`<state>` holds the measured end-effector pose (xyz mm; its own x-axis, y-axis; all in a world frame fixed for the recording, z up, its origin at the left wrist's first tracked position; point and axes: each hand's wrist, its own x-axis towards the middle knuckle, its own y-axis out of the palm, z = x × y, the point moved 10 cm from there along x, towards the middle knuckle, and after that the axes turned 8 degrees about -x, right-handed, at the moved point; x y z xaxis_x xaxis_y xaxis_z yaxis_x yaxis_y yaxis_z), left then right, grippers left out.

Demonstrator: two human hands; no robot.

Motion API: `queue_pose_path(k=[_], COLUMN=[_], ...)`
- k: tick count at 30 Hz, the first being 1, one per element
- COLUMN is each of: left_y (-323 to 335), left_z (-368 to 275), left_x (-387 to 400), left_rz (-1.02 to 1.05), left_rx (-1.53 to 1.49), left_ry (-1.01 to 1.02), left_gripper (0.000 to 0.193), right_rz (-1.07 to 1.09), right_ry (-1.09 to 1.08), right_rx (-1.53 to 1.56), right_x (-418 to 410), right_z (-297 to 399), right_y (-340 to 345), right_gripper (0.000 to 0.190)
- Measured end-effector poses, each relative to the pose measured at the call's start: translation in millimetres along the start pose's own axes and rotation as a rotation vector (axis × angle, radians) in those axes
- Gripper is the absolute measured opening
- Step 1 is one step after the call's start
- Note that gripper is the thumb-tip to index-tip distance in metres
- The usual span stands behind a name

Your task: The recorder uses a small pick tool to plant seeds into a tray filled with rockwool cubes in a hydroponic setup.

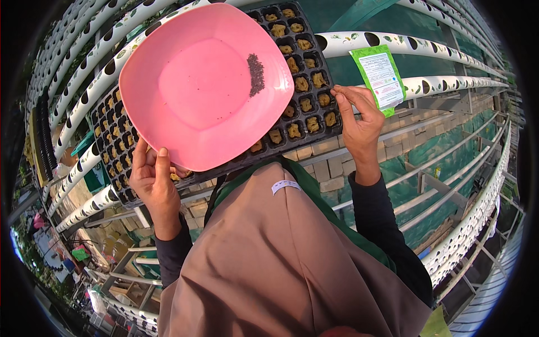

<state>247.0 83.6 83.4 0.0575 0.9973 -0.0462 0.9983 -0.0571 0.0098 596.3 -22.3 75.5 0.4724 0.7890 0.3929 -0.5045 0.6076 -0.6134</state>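
My left hand (pixel 156 185) grips the near left rim of a pink plastic plate (pixel 198 84), thumb on top. A small heap of dark seeds (pixel 256 75) lies toward the plate's right side, with a few loose seeds scattered on its floor. Beneath the plate is a black seedling tray (pixel 280 153), whose cells hold yellowish-brown plugs (pixel 306 104); the plate hides much of it. At the tray's right edge my right hand (pixel 360 113) pinches a thin brown stick (pixel 327 85) between thumb and fingers. Its tip is close to a plug in the right column.
White hydroponic pipes (pixel 345 44) with round holes run under and beyond the tray. A green seed packet (pixel 381 80) bearing writing lies across them at the right. More pipes and metal frames (pixel 438 185) stand around, above brick paving (pixel 328 168). A second seedling tray (pixel 113 147) is at left.
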Motion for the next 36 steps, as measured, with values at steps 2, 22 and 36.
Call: queue_pose_path(k=[2,22,36], left_y=[0.3,17.2,23.0], left_z=[0.2,4.1,-0.9], left_x=[0.1,-11.8,-16.9], left_rz=[0.004,0.094,0.105], left_rx=[-0.001,-0.069,-0.076], left_ry=[-0.001,-0.050,-0.071], left_gripper=[0.042,0.045,0.044], right_rz=[0.007,0.094,0.078], right_ry=[0.004,-0.190,-0.319], right_rx=[0.000,0.084,-0.046], right_x=[-0.1,7.9,2.2], right_z=[-0.3,63.2,75.9], right_y=[-1.4,20.3,28.3], right_gripper=[0.013,0.016,0.017])
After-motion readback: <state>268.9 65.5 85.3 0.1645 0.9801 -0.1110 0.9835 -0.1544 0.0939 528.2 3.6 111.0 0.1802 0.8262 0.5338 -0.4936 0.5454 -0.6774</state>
